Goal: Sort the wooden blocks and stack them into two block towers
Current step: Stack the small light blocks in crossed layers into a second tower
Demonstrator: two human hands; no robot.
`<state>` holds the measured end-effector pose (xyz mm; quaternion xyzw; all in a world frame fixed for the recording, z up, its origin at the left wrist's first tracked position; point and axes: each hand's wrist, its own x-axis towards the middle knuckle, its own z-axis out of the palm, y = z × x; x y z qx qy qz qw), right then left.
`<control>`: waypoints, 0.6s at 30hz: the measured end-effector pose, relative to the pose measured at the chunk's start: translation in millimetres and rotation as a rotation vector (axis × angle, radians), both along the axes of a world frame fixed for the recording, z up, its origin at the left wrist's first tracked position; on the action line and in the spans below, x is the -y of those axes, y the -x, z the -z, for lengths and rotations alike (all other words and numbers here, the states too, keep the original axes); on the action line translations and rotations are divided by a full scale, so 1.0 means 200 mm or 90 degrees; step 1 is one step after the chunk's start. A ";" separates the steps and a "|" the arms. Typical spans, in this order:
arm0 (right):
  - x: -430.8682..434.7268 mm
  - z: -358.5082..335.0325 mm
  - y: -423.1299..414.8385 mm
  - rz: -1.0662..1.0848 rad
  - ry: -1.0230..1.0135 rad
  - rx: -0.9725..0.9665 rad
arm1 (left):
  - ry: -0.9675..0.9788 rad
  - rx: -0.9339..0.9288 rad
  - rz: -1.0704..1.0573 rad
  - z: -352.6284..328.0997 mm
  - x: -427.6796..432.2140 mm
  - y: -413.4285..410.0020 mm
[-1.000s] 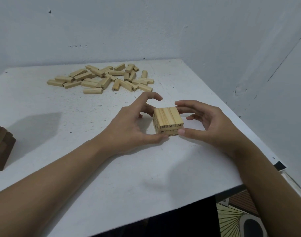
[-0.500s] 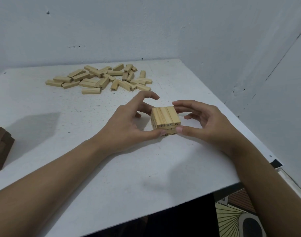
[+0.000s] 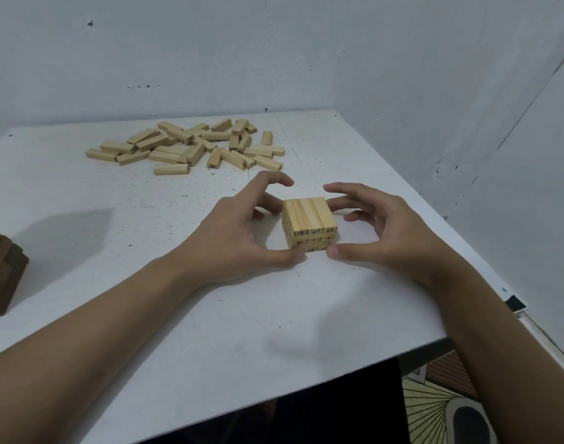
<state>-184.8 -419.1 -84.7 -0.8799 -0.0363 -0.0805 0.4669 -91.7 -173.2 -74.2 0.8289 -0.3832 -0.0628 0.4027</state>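
- Looking down through the head camera, I see a short light tower (image 3: 309, 224) of pale wooden blocks standing on the white worktop (image 3: 178, 315), near its right edge and between my two hands.
- It has three layers that I can count. The top layer is three blocks side by side, running away from me, with printed numbers on the ends that face me.
- My left hand (image 3: 239, 233) is cupped round the tower's left side. Its thumb (image 3: 296, 257) touches the lowest layer at the front corner, and the curled fingers (image 3: 269, 205) reach the far left side. The index finger (image 3: 274, 178) arches above and clear of the wood.
- My right hand (image 3: 402, 233) mirrors it on the other side. Its thumb (image 3: 335, 251) sits against the front of the base, and one finger (image 3: 341, 203) lies along the far right side. The index finger (image 3: 338, 188) is lifted above it.
- Both sets of fingers are therefore narrowed round the tower, holding it between thumb and fingers as it sits flat on the worktop.
- A heap of loose blocks (image 3: 191, 145) in the same pale wood lies scattered well apart, toward the far left by the wall (image 3: 274, 59). Some overlap, and a few show numbers.
- A dark brown tower (image 3: 1, 277) is cut off by the left edge of the view, so I cannot count its layers.
- A patterned mat (image 3: 441, 411) shows on the floor past the worktop's near right corner.
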 end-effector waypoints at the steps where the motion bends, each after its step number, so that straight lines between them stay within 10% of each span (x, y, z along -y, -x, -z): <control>1: 0.00 0.00 0.00 0.003 0.018 -0.011 | -0.013 0.001 -0.001 0.00 -0.01 0.00; 18: -0.01 -0.01 -0.03 0.024 0.051 -0.058 | -0.013 0.033 -0.029 0.02 0.01 0.00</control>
